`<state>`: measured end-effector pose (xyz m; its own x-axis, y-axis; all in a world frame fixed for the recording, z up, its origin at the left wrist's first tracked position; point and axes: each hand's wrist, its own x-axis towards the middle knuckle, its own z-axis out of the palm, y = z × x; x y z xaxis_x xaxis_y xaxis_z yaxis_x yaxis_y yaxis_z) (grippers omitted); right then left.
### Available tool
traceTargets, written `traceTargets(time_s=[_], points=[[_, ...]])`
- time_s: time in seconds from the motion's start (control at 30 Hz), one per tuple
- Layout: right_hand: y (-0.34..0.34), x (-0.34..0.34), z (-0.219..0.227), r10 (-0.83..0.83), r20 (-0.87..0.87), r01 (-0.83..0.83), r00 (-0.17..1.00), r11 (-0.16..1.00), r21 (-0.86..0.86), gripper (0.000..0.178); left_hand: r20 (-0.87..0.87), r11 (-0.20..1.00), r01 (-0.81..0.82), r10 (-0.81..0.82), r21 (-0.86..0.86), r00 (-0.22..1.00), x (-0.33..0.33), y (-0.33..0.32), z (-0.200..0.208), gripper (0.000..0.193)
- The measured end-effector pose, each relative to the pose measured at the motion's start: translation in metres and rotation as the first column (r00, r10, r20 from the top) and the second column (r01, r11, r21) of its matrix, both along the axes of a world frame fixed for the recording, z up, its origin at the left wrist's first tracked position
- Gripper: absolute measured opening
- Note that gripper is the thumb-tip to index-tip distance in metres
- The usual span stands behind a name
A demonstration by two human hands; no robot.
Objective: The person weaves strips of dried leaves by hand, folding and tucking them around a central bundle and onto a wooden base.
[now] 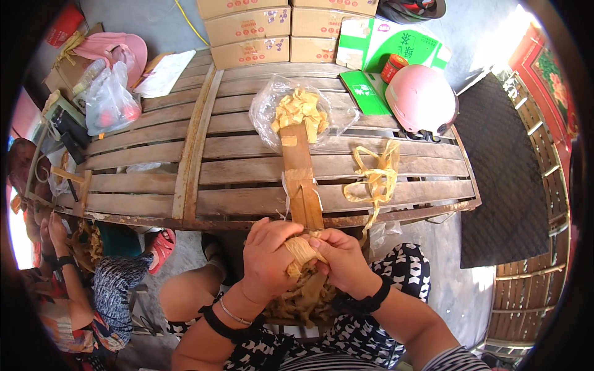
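My left hand (pixel 266 256) is closed around a tan, wrinkled bundle of thin strips (pixel 302 252) above my lap. My right hand (pixel 346 256) pinches the bundle's right side between thumb and fingers. Below my hands lies a heap of similar tan, crumpled strips (pixel 306 300), partly hidden by them. A narrow wooden board (pixel 303 198) runs from the slatted table (pixel 247 176) toward my hands. At its far end, folded yellow pieces (pixel 300 111) sit on a clear plastic bag (pixel 261 117). To the board's right lies a loose tangle of yellow strips (pixel 387 179).
Cardboard boxes (pixel 247 31) are stacked at the back. A pink helmet (pixel 421 99) and a green carton (pixel 365 93) stand at the far right, a white plastic bag (pixel 111 99) at the far left. Another person's hand (pixel 59 232) shows at the left. A dark mat (pixel 507 179) lies right of the table.
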<state>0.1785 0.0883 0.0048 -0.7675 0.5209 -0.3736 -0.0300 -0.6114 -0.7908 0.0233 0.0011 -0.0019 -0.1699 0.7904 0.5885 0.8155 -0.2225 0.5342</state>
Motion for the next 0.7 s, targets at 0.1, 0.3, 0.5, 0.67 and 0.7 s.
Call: traceTargets(time_s=[0.1,0.3,0.5,0.67,0.7], points=[[0.005,0.003,0.005,-0.021,0.003,0.016,1.000,0.842,0.540,0.019,0.104,0.974,0.004,0.020,-0.224,0.994,-0.002,-0.001,0.005,0.025],[0.002,0.009,-0.009,0.022,0.279,-0.272,0.960,0.311,0.911,0.024,0.007,0.920,0.084,-0.088,-0.383,0.996,0.001,-0.001,-0.001,0.015],[0.007,0.005,0.013,0.300,0.288,-0.377,0.909,0.888,0.265,0.045,0.637,0.958,0.235,-0.077,-0.167,0.767,-0.021,-0.004,0.010,0.004],[0.007,0.012,0.011,0.371,0.037,-0.371,0.928,0.929,-0.016,0.054,0.949,0.978,0.194,0.016,-0.080,0.314,-0.034,-0.004,0.015,0.010],[0.011,0.012,0.008,0.344,0.051,-0.341,0.938,0.938,-0.061,0.053,0.944,0.970,0.204,0.057,-0.128,0.325,-0.035,-0.004,0.010,0.012]])
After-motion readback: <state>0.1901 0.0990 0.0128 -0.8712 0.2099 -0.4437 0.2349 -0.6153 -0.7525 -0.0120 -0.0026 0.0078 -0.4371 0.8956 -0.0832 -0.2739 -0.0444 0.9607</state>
